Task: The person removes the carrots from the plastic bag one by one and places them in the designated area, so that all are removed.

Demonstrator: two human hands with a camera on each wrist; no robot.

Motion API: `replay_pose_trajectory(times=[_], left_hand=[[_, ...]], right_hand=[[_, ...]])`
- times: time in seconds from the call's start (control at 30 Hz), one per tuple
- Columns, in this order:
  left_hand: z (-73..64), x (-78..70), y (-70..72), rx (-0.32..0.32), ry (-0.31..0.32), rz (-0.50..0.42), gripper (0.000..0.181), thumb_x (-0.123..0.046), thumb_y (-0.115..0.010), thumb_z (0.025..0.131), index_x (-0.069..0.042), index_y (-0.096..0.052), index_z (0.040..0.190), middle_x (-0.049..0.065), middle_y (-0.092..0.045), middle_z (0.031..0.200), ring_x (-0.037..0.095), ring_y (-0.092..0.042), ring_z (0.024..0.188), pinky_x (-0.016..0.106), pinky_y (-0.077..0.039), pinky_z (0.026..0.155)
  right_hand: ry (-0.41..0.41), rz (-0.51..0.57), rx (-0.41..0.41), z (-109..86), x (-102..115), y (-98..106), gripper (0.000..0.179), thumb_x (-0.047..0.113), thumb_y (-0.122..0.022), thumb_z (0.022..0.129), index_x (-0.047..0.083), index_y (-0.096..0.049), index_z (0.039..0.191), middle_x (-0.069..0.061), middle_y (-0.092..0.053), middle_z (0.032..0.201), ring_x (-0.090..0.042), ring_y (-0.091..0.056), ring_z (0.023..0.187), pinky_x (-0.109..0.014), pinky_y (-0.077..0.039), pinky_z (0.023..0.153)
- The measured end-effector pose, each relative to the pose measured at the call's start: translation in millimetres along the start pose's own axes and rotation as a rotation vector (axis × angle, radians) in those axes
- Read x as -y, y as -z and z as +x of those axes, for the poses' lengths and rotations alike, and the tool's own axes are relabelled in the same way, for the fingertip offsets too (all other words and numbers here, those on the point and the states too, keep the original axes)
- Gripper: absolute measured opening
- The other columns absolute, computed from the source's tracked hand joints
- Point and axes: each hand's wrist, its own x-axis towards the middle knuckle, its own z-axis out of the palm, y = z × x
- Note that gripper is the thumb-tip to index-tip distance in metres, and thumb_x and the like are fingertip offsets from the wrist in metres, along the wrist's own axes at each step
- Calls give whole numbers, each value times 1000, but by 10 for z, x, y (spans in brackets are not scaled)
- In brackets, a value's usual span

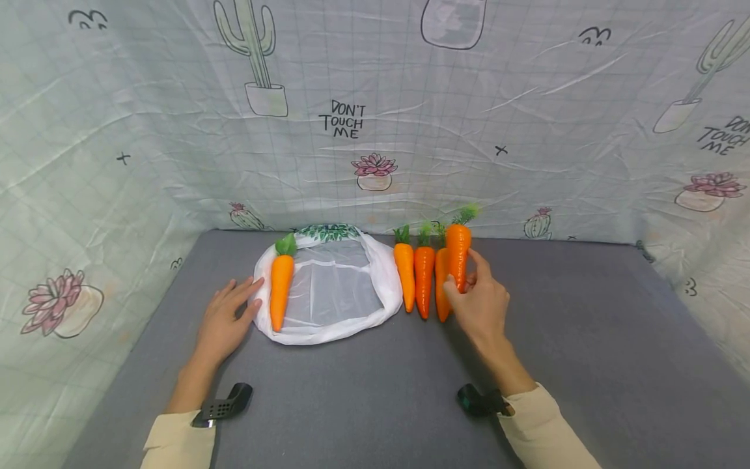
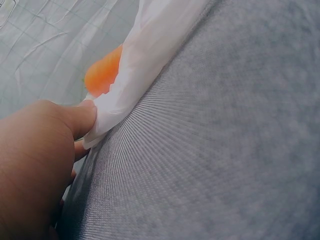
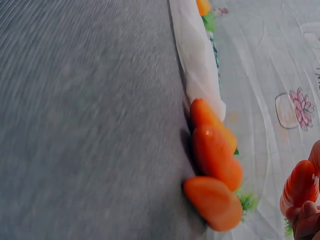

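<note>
A white plastic bag [image 1: 383, 273] lies on the table with its mouth spread wide and rim rolled outward. Inside its left edge lies an orange carrot [image 1: 281, 293] with green leaves. My left hand [image 1: 225, 319] is at the bag's left rim; the left wrist view shows thumb and finger pinching the white rim [image 2: 145, 65]. My right hand [image 1: 483, 303] grips a carrot [image 1: 459, 244] between thumb and fingers, held above the table, leafy end up. Beside it, three more carrots [image 1: 424, 280] lie in a row against the bag's right side; the held one partly covers the nearest.
The grey table [image 1: 363, 404] runs up to a hanging cloth [image 1: 469, 117] printed with cacti at the back and sides. Dark devices are strapped on both wrists, the left one [image 1: 225, 404] and the right one [image 1: 483, 400].
</note>
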Motion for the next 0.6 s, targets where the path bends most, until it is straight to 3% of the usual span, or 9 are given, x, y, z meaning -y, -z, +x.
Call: replay_pose_trajectory(times=[0.23,0.6], left_hand=[[1,9,-8,-8,-8,-6,43,-25,-57,97,-10,-53,137,22,-46,140,48,-27,134,61,-10,110],[4,9,0,-4,-3,-12,43,-24,-57,96,-11,-53,137,22,-46,140,48,-26,135,61,-10,110]], right_hand=[[-53,-11,21,-10,-128,58,55,20,-68,79,2,-55,129,-7,-56,64,-23,-49,52,-48,-42,69],[-112,-53,38,-25,-315,77,57,21,-68,80,1,-54,130,-8,-57,66,-26,-51,55,-53,-41,74]])
